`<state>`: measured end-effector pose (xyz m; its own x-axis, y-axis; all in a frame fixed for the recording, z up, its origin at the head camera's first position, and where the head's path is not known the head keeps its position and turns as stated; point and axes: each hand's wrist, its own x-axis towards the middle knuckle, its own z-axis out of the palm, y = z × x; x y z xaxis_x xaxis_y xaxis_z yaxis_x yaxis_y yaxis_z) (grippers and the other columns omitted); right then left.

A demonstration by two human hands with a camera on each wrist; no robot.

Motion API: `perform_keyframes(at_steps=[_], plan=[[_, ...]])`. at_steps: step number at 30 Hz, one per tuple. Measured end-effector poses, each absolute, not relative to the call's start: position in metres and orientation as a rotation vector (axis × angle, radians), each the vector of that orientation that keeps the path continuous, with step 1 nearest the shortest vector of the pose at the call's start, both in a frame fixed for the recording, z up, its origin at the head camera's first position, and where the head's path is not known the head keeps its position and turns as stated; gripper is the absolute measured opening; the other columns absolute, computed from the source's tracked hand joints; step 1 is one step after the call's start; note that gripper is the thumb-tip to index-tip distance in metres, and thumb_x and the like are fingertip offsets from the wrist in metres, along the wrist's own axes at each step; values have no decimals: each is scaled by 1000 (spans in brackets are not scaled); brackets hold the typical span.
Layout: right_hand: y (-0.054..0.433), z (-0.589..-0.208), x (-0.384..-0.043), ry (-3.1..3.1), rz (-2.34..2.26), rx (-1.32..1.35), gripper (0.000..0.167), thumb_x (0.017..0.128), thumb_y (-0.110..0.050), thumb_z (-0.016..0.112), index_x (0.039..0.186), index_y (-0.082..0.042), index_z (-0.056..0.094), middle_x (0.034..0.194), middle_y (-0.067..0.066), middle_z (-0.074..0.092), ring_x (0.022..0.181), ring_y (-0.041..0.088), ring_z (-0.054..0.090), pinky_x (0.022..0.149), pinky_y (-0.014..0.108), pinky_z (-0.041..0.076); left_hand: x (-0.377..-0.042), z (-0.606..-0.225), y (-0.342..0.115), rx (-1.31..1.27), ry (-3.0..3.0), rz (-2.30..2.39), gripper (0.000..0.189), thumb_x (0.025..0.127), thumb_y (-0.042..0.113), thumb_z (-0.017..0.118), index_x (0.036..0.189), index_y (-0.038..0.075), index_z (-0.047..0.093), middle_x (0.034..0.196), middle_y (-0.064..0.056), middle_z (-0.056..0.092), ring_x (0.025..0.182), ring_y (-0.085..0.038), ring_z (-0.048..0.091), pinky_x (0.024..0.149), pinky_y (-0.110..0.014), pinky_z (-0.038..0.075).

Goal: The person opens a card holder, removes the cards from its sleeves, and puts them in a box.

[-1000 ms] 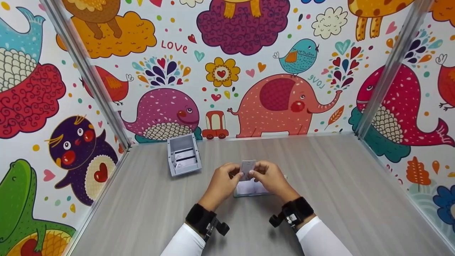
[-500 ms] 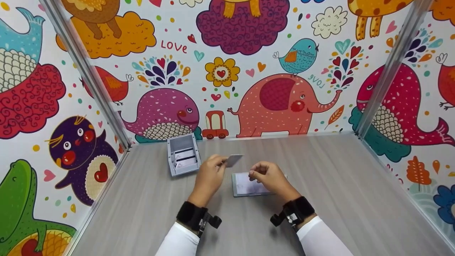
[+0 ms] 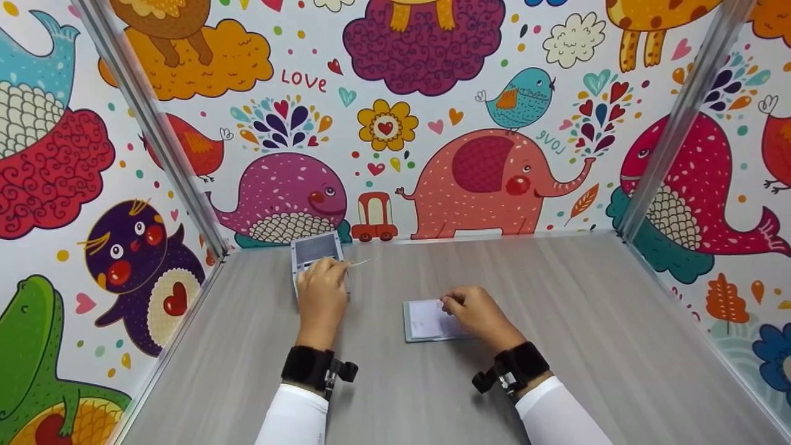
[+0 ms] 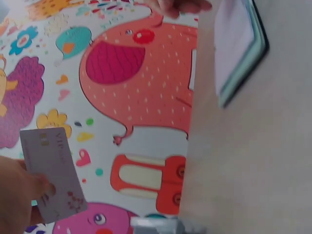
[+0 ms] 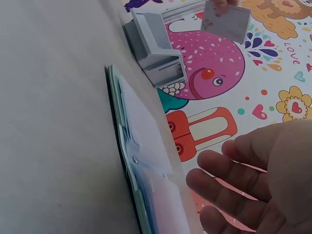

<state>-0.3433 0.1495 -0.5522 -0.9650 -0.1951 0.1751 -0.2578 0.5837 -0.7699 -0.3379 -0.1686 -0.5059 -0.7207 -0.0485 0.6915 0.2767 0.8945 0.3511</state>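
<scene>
My left hand (image 3: pixel 322 300) pinches a pale grey card (image 4: pixel 54 168) marked "VIP" between thumb and fingers. In the head view it is above the grey box (image 3: pixel 316 245), with the card seen almost edge-on at its right. The hand covers much of that box. An open card holder (image 3: pixel 425 321) with clear sleeves and a pale green cover lies flat in front of my right hand (image 3: pixel 479 314). That hand hovers over the holder's right part with loosely curled fingers (image 5: pixel 222 192) and holds nothing.
A wood-grain table (image 3: pixel 575 346) carries the box and the holder. Walls printed with cartoon animals (image 3: pixel 476 185) close it off at the back and both sides. Metal posts (image 3: pixel 154 130) stand at the corners.
Both hands held the card over the holder at first. The right hand let go, and the left hand carried the card leftward to the grey box. The right hand has barely moved.
</scene>
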Motion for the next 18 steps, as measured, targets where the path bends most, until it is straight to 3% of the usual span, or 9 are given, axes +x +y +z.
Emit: perform_keyframes(at_steps=[8, 18], plan=[[155, -554, -343, -2780, 1134, 348, 15, 106, -12, 75, 100, -5, 87, 95, 3, 82, 86, 17, 66, 85, 43, 62, -351, -532, -199, -174, -2212, -478, 18, 94, -5, 75, 106, 0, 87, 98, -16, 73, 99, -38, 71, 86, -57, 56], [157, -553, -341, -2856, 994, 278, 8, 103, -9, 78, 100, -8, 86, 95, 5, 80, 84, 19, 64, 86, 45, 62, -353, -547, -205, -47, -2325, -389, 19, 96, 0, 75, 109, 2, 88, 103, -17, 76, 105, -40, 71, 86, -55, 49]])
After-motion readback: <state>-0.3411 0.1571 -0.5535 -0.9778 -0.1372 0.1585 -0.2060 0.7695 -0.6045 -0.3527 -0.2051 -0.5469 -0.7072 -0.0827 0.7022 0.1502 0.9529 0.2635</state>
